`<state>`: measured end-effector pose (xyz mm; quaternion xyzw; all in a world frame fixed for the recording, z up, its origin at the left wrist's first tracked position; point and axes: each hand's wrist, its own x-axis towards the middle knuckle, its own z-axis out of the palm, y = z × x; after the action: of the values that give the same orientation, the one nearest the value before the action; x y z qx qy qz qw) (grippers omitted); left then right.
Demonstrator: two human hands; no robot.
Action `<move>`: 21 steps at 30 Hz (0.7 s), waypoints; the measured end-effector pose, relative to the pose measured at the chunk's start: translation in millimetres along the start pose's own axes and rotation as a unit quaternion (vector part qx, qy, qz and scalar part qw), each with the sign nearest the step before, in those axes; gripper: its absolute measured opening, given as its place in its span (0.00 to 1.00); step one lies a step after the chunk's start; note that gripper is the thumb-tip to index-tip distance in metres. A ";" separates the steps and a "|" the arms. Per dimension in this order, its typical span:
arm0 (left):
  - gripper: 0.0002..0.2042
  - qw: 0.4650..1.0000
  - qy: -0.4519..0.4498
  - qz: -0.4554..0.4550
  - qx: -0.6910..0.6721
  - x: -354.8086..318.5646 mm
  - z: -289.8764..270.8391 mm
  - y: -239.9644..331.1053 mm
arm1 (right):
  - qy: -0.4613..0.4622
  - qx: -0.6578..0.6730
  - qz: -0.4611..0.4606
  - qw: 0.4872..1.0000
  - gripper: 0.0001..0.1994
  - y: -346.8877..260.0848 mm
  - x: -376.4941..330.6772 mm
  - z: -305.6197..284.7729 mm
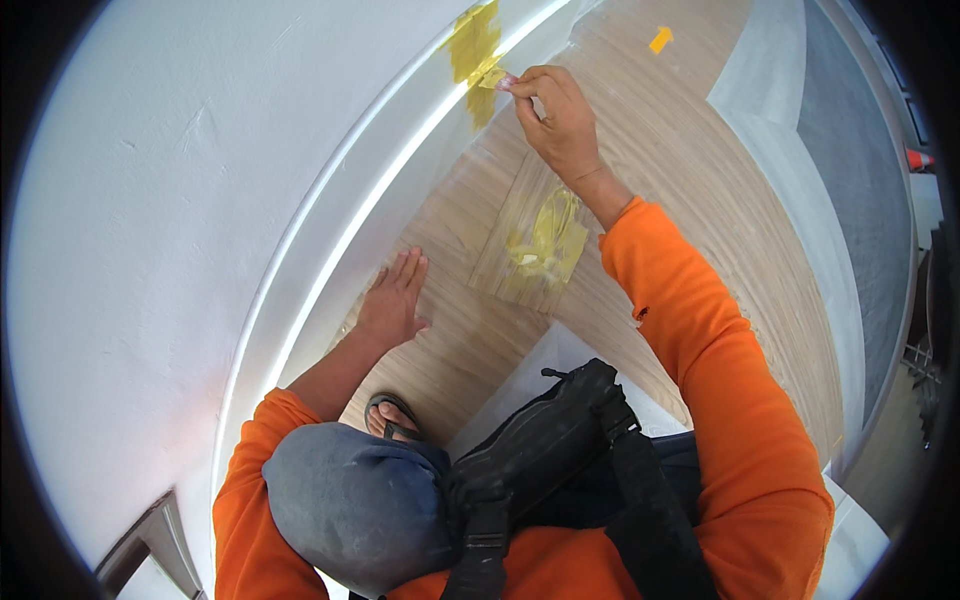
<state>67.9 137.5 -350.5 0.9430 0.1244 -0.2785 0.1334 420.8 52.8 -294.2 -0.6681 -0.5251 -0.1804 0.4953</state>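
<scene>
My right hand (565, 125) pinches a small flat spreader (494, 78) smeared with yellow paste. Its edge rests at a yellow paste patch (473, 42) that runs across the white ledge and the low wall below it. My left hand (392, 303) lies flat on the wood-look floor (455, 215), fingers spread and holding nothing. Between my arms, a wood-patterned board (492, 268) sits on the floor. Yellow paste (548, 238) is spread over the board, with a paler lump near its lower part.
The curved white wall (180, 200) rises at my left. An orange arrow sticker (661, 40) marks the floor at the far side. White sheeting (790, 170) borders grey flooring (858, 200) on the right. My sandalled foot (390, 418) is beside my left forearm.
</scene>
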 end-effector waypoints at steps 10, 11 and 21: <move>0.57 1.000 -0.012 -0.007 -0.012 -1.2 -7.0 3.8 | -0.074 -0.132 -0.091 0.984 0.11 9.2 6.2 -2.4; 0.57 1.000 -0.014 -0.008 -0.013 -1.7 -7.0 4.2 | -0.077 -0.154 -0.088 0.981 0.12 9.5 9.7 -8.3; 0.57 1.000 0.001 0.003 -0.014 -1.1 -4.4 3.4 | -0.107 -0.084 -0.134 0.982 0.10 -6.9 12.0 -4.3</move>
<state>70.2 135.5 -345.8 0.9416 0.1258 -0.2753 0.1475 420.5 55.2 -279.9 -0.6464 -0.6430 -0.2161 0.3493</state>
